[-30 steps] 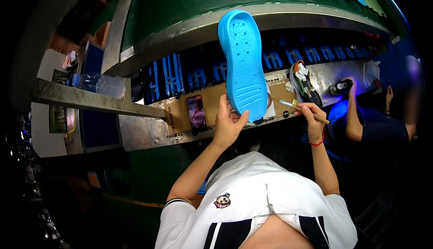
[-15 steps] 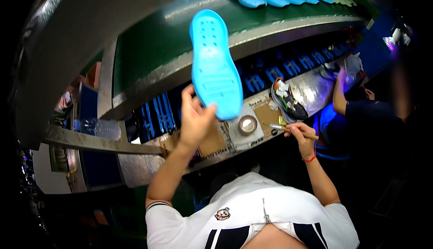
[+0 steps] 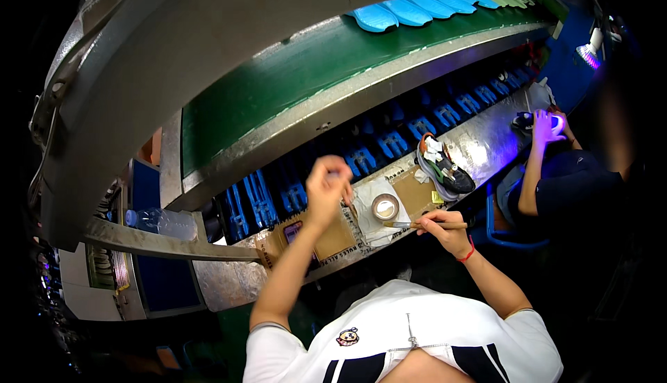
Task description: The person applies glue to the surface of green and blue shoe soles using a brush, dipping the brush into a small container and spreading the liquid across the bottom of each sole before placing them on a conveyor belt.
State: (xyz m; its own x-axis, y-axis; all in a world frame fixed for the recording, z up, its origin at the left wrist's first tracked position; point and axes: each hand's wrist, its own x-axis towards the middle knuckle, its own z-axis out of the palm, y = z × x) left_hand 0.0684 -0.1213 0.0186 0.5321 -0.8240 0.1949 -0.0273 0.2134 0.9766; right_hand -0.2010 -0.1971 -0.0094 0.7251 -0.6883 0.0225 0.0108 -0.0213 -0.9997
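My left hand (image 3: 328, 187) is raised over the workbench with loosely curled fingers and nothing in it. My right hand (image 3: 447, 229) grips a thin brush (image 3: 410, 225), its tip pointing left toward a small round pot (image 3: 384, 206) that sits on paper. A row of blue soles (image 3: 389, 15) lies on the green conveyor belt (image 3: 278, 84) above the bench. A dark sneaker (image 3: 445, 169) rests on the metal bench just right of the pot.
Blue racks (image 3: 389, 143) line the slot under the conveyor. Brown cardboard (image 3: 333, 238) covers the bench below my left hand. A plastic bottle (image 3: 163, 222) lies at the left. At the right a co-worker's hand (image 3: 545, 126) presses on a shoe under violet light.
The blue sole that my left hand held up is gone from it. The hand has dropped toward the bench. My right hand keeps the brush near the pot.
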